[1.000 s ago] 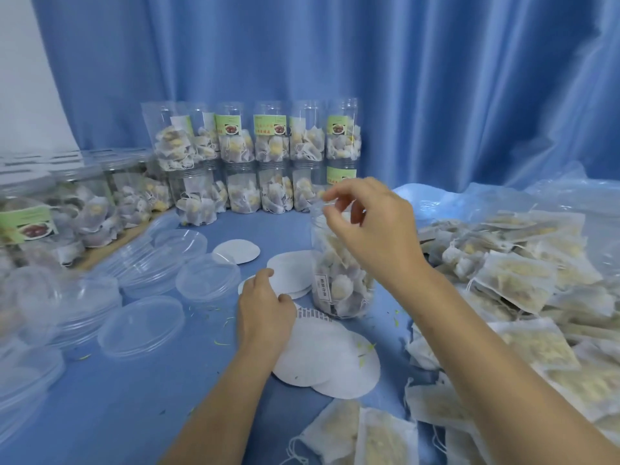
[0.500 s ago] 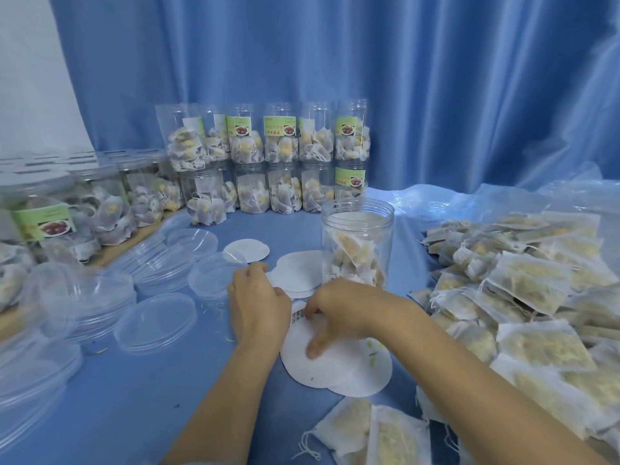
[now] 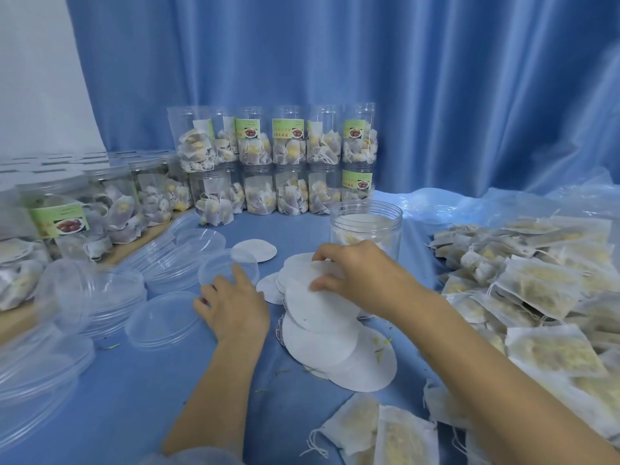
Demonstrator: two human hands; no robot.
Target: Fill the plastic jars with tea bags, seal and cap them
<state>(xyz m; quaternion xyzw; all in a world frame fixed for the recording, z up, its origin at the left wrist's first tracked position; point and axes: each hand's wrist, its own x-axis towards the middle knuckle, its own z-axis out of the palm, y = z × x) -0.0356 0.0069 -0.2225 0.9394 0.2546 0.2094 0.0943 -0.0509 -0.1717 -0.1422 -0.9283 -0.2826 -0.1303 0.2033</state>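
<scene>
Head view: the filling looks done for the open jar (image 3: 365, 226) at centre frame, just behind the right hand (image 3: 362, 276); tea bags show through its clear wall and it has no cap yet. The step in hand appears to be sealing. The right hand's fingers (image 3: 322, 285) are curled and pinch the edge of a white seal disc (image 3: 318, 307), lifting it from the overlapping spread of discs (image 3: 335, 350) in the lower centre. The left hand (image 3: 235, 307) rests on the blue tabletop (image 3: 134, 397) left of the discs, its fingers loosely spread and holding nothing, one fingertip near a clear lid (image 3: 167, 322).

Next, I judge, one disc must be peeled free alone, carried up to the jar's mouth and laid flat across the rim; then a lid from the left of frame goes on.

Capped jars (image 3: 288, 159), stacked two high at upper centre, hold tea bags; more stand along the left edge. Loose tea bags (image 3: 536, 290) are heaped at right.
</scene>
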